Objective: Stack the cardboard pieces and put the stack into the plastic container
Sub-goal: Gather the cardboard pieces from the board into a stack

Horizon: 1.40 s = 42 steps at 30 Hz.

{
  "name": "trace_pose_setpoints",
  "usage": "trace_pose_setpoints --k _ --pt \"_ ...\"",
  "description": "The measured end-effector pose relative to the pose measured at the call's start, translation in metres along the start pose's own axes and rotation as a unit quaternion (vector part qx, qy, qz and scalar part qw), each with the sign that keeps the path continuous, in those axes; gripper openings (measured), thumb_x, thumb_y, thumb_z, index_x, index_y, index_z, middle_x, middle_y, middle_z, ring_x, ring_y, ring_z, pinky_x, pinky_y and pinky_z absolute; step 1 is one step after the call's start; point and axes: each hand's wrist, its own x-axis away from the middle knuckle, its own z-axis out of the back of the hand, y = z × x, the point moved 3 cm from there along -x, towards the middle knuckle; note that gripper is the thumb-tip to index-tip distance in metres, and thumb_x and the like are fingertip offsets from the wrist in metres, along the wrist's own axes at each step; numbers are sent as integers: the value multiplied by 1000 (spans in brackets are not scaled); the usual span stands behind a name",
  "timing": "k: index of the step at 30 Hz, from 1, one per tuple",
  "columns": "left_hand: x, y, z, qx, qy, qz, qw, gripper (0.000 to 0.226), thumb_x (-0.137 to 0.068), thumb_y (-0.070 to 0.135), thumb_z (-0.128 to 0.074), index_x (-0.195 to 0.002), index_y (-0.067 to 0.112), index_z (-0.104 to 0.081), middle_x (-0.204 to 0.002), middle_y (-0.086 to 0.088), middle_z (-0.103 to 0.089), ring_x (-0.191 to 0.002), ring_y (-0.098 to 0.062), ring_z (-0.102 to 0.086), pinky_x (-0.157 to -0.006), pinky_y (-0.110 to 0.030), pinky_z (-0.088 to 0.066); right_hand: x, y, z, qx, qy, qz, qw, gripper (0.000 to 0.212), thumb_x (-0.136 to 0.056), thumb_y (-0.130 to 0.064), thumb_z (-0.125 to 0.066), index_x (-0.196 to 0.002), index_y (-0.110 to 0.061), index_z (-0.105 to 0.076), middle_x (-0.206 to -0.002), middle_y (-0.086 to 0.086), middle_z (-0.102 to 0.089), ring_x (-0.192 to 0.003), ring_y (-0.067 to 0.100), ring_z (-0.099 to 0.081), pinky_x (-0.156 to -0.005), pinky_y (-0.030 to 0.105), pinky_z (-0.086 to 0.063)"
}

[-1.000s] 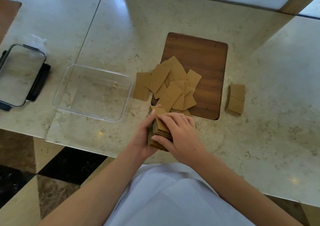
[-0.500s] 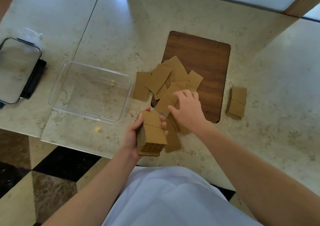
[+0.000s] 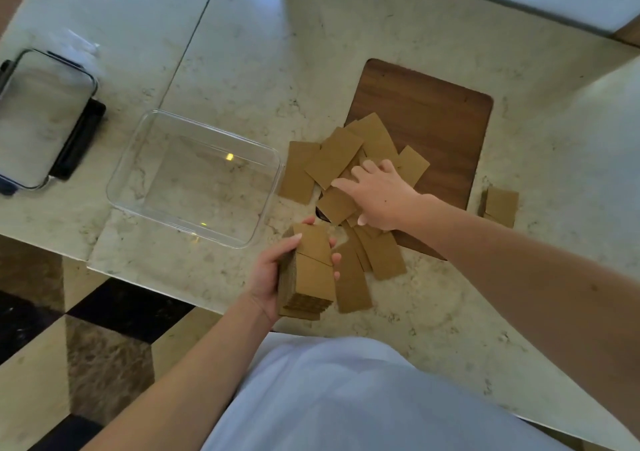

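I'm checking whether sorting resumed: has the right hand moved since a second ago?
Yes. The right hand left the stack and reached away from the person, onto the loose pieces by the wooden board.

The right hand (image 3: pixel 381 196) covers the middle of the loose cardboard pieces (image 3: pixel 334 161), so how many lie beneath it cannot be counted, and whether its fingers press or pinch one is unclear. The stack (image 3: pixel 310 274) hides the left hand's (image 3: pixel 268 274) palm, leaving only fingertips showing at the stack's right edge. The lid (image 3: pixel 41 118) is cut off by the left edge, the small pile (image 3: pixel 500 205) is perhaps a few pieces deep, and both forearms run out of frame.
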Motion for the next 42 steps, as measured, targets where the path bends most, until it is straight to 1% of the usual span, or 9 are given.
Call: trace_pose_setpoints --k 9,13,15,20,23,26,30,35,42 --pt "-1 0 7 -31 39 -12 999 37 -90 21 -63 -127 22 -68 -118 -25 -67 -99 -42 -70 -83 -57 -59 16 -2 12 -98 22 -95 990 78 -76 -67 -69 -126 -11 -48 -126 9 -50 -120 31 -47 -101 49 -36" --pt "-1 -3 7 -49 61 -18 997 46 -91 16 -64 -136 21 -63 -120 -23 -69 -101 -42 -71 -91 -63 -57 49 -11 20 -466 6 -282 839 83 -79 -71 -68 -129 -8 -47 -114 4 -59 -94 18 -60 -66 30 -46" --pt "2 -6 7 -60 79 -19 995 48 -91 15 -63 -139 21 -60 -116 -20 -72 -96 -38 -74 -83 -57 -61 66 -39 12 -549 -53 -287 783 92 -75 -80 -63 -134 -9 -52 -112 1 -66 -90 14 -64 -65 28 -52" --pt "6 -20 -5 -101 87 -12 991 53 -84 14 -61 -137 20 -59 -101 -19 -77 -84 -32 -77 -71 -49 -64 93 -109 -7 -531 18 -274 801 56 -90 -74 -49 -104 -21 -63 -94 -4 -68 -83 12 -65 -59 23 -47" --pt "9 -26 -3 -92 78 -6 993 46 -89 22 -61 -135 22 -61 -103 -18 -77 -86 -31 -76 -72 -46 -65 102 -125 -16 -439 92 -265 854 51 -97 -68 -40 -105 -23 -64 -94 -1 -57 -83 15 -58 -65 27 -47" --pt "16 -27 1 -102 74 6 992 47 -89 19 -62 -136 25 -61 -103 -19 -75 -84 -32 -75 -67 -45 -64 107 -128 -23 -463 113 -236 847 52 -100 -63 -37 -110 -23 -69 -99 0 -49 -88 15 -54 -76 30 -50" --pt "16 -26 1 -65 39 7 997 59 -81 17 -79 -136 24 -59 -103 -21 -72 -84 -34 -73 -73 -49 -62 113 -114 -40 -612 136 -324 709 33 -103 -50 -45 -99 -21 -60 -101 -1 -61 -85 13 -61 -62 17 -46" --pt "13 -16 7 -43 16 -9 999 51 -81 26 -80 -128 22 -60 -113 -25 -64 -95 -40 -68 -85 -55 -57 114 -133 -78 -355 90 -344 864 54 -93 -67 -47 -118 -20 -52 -111 -3 -54 -99 15 -50 -82 28 -48" --pt "18 -11 22 -74 89 -6 993 44 -84 19 -74 -127 21 -62 -110 -25 -66 -93 -41 -70 -83 -56 -57 95 -134 -80 -374 28 -386 843 64 -84 -60 -70 -123 -15 -49 -116 2 -53 -109 20 -53 -93 31 -48"
